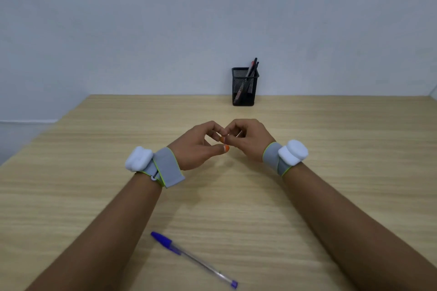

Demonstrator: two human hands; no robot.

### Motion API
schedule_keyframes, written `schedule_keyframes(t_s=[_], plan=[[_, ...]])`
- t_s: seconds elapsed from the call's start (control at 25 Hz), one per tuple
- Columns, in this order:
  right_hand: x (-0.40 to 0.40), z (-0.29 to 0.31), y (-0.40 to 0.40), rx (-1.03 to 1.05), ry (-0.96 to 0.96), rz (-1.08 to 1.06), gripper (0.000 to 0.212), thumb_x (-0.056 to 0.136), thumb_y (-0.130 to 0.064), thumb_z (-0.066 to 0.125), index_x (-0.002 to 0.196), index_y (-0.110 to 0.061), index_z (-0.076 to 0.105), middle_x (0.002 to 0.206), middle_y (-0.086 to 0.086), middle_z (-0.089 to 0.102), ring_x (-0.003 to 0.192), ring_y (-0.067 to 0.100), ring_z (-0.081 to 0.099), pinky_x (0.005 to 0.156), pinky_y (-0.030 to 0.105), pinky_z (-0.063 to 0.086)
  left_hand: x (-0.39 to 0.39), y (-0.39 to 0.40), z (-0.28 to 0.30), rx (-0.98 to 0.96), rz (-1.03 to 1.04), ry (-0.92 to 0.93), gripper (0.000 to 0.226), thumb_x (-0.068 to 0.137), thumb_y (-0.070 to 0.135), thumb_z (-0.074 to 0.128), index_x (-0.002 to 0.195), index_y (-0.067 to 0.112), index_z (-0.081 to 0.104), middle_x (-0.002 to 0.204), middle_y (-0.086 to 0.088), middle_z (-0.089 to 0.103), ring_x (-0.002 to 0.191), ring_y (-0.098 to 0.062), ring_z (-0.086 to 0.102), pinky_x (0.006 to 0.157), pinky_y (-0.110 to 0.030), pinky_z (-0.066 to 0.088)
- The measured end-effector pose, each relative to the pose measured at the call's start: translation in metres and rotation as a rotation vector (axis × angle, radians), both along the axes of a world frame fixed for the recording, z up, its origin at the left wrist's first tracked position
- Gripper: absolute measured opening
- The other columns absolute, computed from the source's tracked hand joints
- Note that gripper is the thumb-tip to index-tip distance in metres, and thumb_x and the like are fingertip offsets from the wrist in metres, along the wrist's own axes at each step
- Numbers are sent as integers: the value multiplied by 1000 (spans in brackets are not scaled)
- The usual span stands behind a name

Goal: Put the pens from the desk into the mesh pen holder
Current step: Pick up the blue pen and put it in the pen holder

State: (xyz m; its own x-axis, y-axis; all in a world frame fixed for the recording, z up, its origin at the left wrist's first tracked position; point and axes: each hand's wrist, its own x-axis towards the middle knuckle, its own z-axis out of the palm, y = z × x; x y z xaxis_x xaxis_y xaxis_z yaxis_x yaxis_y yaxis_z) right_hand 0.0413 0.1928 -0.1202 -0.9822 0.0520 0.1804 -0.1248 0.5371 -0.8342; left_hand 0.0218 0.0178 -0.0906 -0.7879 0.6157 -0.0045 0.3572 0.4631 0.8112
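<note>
One pen [192, 259] with a purple cap lay on the near part of the wooden counter [331, 139], its long axis diagonal, cap toward the far left and its other end toward the near right. It sat between the two forearms, touched by neither. The mesh pen holder [244, 87] stood upright at the far edge by the wall, several pens leaning inside. Between them, the left hand [197, 146] and right hand [246, 140] met, fingers [218, 129] curled together, fingertips touching; whether they pinched anything could not be told.

Matt wood-grain desk [331, 139], black metal mesh pen holder [243, 87], clear glossy plastic pen [192, 258]
</note>
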Motion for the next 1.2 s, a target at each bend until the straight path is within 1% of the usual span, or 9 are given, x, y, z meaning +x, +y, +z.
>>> schedule_keyframes(t_s=[0.16,0.24,0.36,0.52,0.64,0.76,0.92,1.08,1.2], plan=[[2,-4,-4,16,-12,8,6,79,-25,70,75,-27,68,72,-7,65,63,10,55,60,21,41,13,-8,-9,-5,27,-26,42,80,25,71,116,22,49,108,2,53,72,-16,56,62,-25,46],[3,-7,-4,24,-6,-6,8,80,-24,69,73,-27,67,71,-8,64,64,10,55,63,24,43,19,-11,-15,-33,-7,-33,43,77,25,74,111,20,50,102,2,57,70,-13,57,68,-28,49],[2,-13,-4,51,-10,-14,9,80,-22,68,73,-26,67,70,-8,64,62,10,55,68,25,47,29,-10,-20,-128,-226,-80,29,71,25,80,92,19,62,82,6,63,64,-7,55,67,-24,47],[1,-15,-4,78,-25,-2,9,81,-21,67,74,-26,67,68,-8,63,64,12,57,71,28,50,48,-8,-14,-267,-424,-124,25,66,26,84,85,20,69,78,7,62,64,0,51,63,-14,42],[2,-17,-4,88,-26,-1,8,82,-20,66,75,-24,67,69,-9,63,65,8,56,68,21,47,62,-9,-10,-323,-537,-129,28,61,31,86,84,24,71,85,4,65,71,-1,51,67,-18,43],[2,-19,-4,105,-34,4,5,83,-20,66,79,-20,69,73,-6,64,67,7,54,66,17,44,76,-8,-7,-374,-660,-151,32,59,31,87,86,26,71,87,10,63,81,-14,56,75,-29,46],[3,-21,-5,115,-38,-1,6,82,-20,65,80,-20,70,72,-6,63,65,4,53,64,15,42,84,-7,-3,-437,-694,-118,36,59,32,87,89,25,70,87,15,60,89,-16,56,82,-33,47],[6,-21,-8,138,-37,-5,7,82,-20,64,79,-21,69,68,-10,59,61,3,51,62,14,39,87,-7,-4,-468,-701,-49,37,57,36,86,89,27,69,86,19,57,89,-8,56,77,-19,43],[9,-22,-10,153,-36,-6,7,82,-19,63,79,-20,69,65,-12,58,60,2,51,62,15,39,89,-8,-6,-474,-701,-10,37,55,38,87,86,26,70,89,15,59,93,-7,56,84,-21,44]])
